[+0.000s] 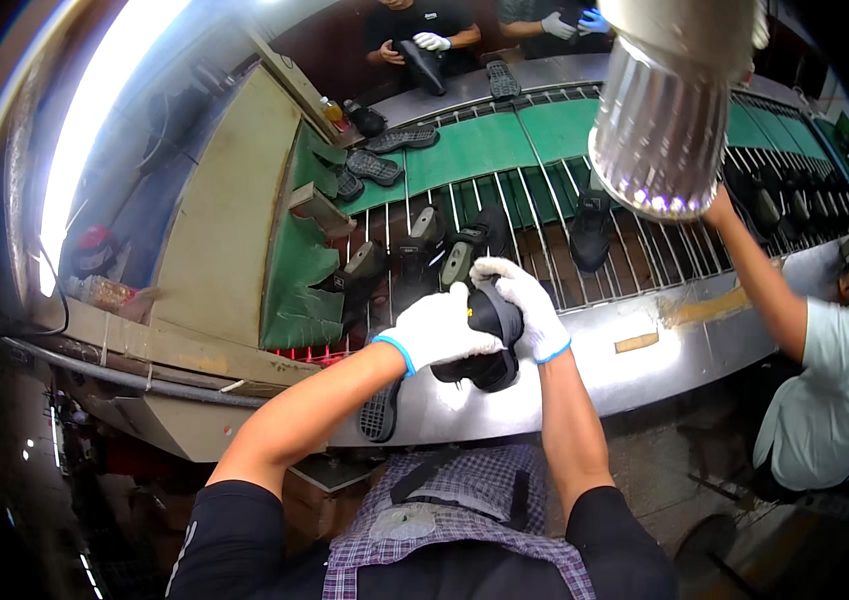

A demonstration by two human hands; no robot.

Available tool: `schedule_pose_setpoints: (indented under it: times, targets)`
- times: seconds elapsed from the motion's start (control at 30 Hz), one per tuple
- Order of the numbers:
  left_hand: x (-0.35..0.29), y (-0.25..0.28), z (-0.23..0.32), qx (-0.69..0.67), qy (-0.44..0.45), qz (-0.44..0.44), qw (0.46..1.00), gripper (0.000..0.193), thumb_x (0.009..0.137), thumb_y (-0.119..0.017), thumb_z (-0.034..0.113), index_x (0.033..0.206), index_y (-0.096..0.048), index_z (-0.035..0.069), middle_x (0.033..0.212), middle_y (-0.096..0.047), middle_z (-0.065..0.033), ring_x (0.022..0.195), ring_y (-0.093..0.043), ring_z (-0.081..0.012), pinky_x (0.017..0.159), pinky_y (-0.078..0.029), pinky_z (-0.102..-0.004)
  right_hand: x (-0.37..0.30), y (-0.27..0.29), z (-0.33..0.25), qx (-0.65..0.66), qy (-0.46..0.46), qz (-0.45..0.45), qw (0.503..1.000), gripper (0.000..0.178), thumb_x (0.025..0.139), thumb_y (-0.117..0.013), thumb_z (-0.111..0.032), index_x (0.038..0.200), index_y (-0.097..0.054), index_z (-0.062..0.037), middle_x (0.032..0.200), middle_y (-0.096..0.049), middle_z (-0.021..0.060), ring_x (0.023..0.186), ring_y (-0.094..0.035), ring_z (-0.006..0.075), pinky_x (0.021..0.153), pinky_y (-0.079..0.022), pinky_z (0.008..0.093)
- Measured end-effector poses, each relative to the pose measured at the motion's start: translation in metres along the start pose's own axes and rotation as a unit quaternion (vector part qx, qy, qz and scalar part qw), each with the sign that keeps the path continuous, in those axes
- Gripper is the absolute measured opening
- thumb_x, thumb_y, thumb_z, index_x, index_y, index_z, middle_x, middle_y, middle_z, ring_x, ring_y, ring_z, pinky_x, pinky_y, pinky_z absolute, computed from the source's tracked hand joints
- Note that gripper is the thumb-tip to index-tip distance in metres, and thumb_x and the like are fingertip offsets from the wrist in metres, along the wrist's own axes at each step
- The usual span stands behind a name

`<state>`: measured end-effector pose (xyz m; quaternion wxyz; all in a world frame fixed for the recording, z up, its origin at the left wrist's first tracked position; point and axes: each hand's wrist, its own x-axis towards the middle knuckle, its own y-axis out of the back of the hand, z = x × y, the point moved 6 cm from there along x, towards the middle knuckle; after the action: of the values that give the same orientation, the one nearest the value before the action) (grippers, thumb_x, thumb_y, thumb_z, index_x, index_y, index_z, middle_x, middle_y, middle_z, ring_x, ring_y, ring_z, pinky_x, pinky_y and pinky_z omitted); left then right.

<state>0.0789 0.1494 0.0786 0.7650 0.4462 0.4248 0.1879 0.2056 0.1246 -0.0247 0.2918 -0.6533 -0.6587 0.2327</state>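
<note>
Both my hands wear white gloves with blue cuffs. Between them, over the metal front ledge (585, 360), they grip a black shoe (493, 315). My left hand (437, 330) wraps its left side, thumb up. My right hand (533, 305) closes over the top and right side, its fingers bent. Part of the shoe is hidden by the gloves. Just below lies another dark shoe part (495, 372), partly covered by my left hand. A black shoe sole (378, 413) with a patterned tread leans on the ledge left of it.
Beyond my hands runs a rack of metal rods with black shoes on lasts (427, 225) and a green belt (480, 145). A ribbed lamp or nozzle (660, 130) hangs at upper right. A co-worker's arm (770, 280) reaches in from the right; others handle shoes at the far side.
</note>
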Motion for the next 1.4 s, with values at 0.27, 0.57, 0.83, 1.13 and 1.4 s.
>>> schedule_pose_setpoints:
  times: [0.27,0.57,0.83,1.13,1.4]
  targets:
    - [0.0,-0.006,0.012,-0.003,-0.04,0.002,0.999,0.103,0.074,-0.079,0.069,0.131,-0.05,-0.012,0.11,-0.072,-0.0299,0.101,-0.074,-0.0437,0.088,-0.06,-0.0458,-0.009,-0.002,-0.038,-0.287,-0.043,0.017,0.957,0.025,0.099,-0.061,-0.018,0.115,-0.07,-0.0006,0.113,-0.071,0.0092,0.11,-0.065,0.0201,0.101,-0.049,0.0339]
    - [0.001,0.005,-0.037,-0.08,0.021,0.007,0.997,0.109,0.07,-0.084,0.067,0.141,-0.05,-0.008,0.126,-0.069,-0.0307,0.118,-0.07,-0.0423,0.102,-0.055,-0.0434,0.026,-0.031,-0.032,-0.461,-0.009,0.068,0.885,0.043,0.102,-0.058,-0.04,0.124,-0.07,-0.0047,0.122,-0.071,0.0198,0.119,-0.067,0.0344,0.103,-0.05,0.0402]
    - [0.006,-0.031,-0.129,-0.366,0.061,0.068,0.926,0.085,0.075,-0.095,0.043,0.131,-0.057,-0.008,0.118,-0.071,-0.0181,0.106,-0.069,-0.022,0.094,-0.056,-0.0344,-0.043,0.092,0.112,-0.395,-0.119,0.129,0.902,0.053,0.108,-0.052,-0.045,0.14,-0.064,-0.0047,0.137,-0.068,0.0181,0.13,-0.063,0.0318,0.111,-0.046,0.0371]
    - [-0.006,-0.073,-0.183,-0.454,0.098,0.108,0.879,0.073,0.078,-0.094,0.035,0.127,-0.061,-0.008,0.116,-0.071,-0.0158,0.103,-0.069,-0.0209,0.092,-0.057,-0.0347,-0.048,0.018,0.106,-0.308,-0.254,0.013,0.917,0.053,0.113,-0.039,-0.039,0.152,-0.053,-0.0064,0.152,-0.057,0.0181,0.139,-0.055,0.034,0.117,-0.041,0.0385]
    - [-0.005,-0.063,-0.173,-0.398,0.173,0.163,0.886,0.084,0.074,-0.094,0.045,0.128,-0.061,-0.01,0.117,-0.072,-0.019,0.105,-0.07,-0.0244,0.092,-0.057,-0.0369,-0.026,0.016,0.081,-0.606,-0.148,-0.063,0.779,0.053,0.11,-0.042,-0.039,0.151,-0.053,-0.0066,0.144,-0.061,0.0225,0.134,-0.058,0.0388,0.114,-0.044,0.0445]
